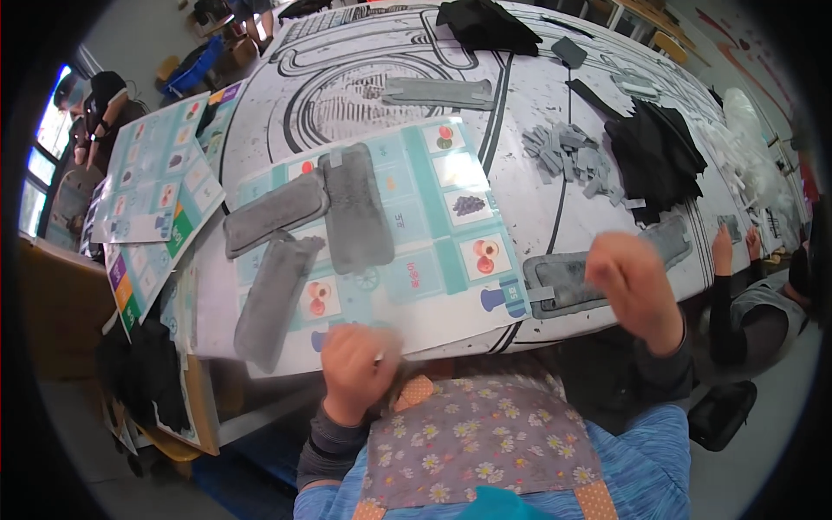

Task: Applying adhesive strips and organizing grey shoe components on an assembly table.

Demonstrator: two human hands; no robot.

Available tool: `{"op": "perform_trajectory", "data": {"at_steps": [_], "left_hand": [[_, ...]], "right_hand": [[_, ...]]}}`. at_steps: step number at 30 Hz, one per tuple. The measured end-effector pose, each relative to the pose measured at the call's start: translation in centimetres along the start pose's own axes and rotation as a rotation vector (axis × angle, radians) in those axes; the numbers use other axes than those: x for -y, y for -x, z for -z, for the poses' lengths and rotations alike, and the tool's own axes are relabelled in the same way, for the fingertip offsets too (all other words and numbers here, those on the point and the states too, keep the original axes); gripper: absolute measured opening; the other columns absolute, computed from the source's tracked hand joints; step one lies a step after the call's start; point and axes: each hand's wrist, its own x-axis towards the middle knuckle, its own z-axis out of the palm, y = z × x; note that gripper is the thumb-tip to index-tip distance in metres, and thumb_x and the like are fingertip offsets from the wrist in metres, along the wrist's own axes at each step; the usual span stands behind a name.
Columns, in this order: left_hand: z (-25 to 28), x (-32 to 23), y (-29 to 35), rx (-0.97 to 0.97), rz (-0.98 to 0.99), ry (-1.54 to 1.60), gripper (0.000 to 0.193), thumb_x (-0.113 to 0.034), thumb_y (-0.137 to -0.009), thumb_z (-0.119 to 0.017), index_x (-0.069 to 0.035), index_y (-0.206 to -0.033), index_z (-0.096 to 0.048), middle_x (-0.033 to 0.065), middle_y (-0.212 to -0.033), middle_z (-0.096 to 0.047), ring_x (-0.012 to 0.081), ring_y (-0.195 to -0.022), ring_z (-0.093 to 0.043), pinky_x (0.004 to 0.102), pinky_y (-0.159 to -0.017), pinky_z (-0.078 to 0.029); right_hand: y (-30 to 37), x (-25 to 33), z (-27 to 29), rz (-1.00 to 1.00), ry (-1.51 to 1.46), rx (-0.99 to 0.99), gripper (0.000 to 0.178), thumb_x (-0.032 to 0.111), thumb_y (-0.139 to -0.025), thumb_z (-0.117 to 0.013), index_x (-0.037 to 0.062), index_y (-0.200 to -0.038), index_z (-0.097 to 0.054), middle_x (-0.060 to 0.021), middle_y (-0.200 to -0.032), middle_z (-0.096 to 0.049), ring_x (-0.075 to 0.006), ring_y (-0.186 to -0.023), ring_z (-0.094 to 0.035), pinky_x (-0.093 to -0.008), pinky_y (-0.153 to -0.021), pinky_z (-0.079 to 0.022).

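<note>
My left hand (358, 364) is closed and slightly blurred at the near edge of the table. It hovers by the lower edge of a printed picture board (416, 286); what its fingers pinch, if anything, cannot be made out. Curled and raised, my right hand (634, 282) covers the middle of a long grey fabric pad (568, 299) with a small pale tag; its grip is hidden. On the board lie three more grey pads: an upright one (357, 208), a slanted one (277, 212) touching it, and a lower one (276, 299).
Small grey tags (572, 156) are heaped right of the board, beside black cloth (657, 156). Farther off are another grey pad (438, 93) and more black cloth (490, 28). Picture boards (143, 186) overlap at left. Another person's hands (724, 250) are at the right edge.
</note>
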Motion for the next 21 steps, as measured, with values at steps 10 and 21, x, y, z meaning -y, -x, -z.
{"op": "perform_trajectory", "data": {"at_steps": [10, 21], "left_hand": [[0.4, 3.9, 0.2, -0.160, 0.224, -0.339, 0.018, -0.001, -0.076, -0.073, -0.005, -0.093, -0.069, 0.0083, -0.087, -0.068, 0.0283, -0.086, -0.062, 0.0379, -0.083, -0.043], [-0.9, 5.0, 1.6, -0.064, 0.275, -0.327, 0.016, -0.005, -0.076, -0.073, -0.006, -0.091, -0.068, 0.0043, -0.090, -0.069, 0.0254, -0.087, -0.060, 0.0380, -0.082, -0.042]], "right_hand": [[-11.8, 1.5, -13.9, 0.446, 0.242, 0.202, 0.010, 0.010, -0.076, -0.067, 0.0069, -0.080, -0.058, -0.0077, -0.080, -0.060, -0.0275, -0.082, -0.060, -0.0394, -0.070, -0.049], [-13.1, 2.6, -22.7, 0.580, 0.513, 0.300, 0.003, 0.012, -0.074, -0.065, 0.0106, -0.076, -0.065, -0.0016, -0.079, -0.058, -0.0182, -0.085, -0.057, -0.0304, -0.072, -0.043]]}}
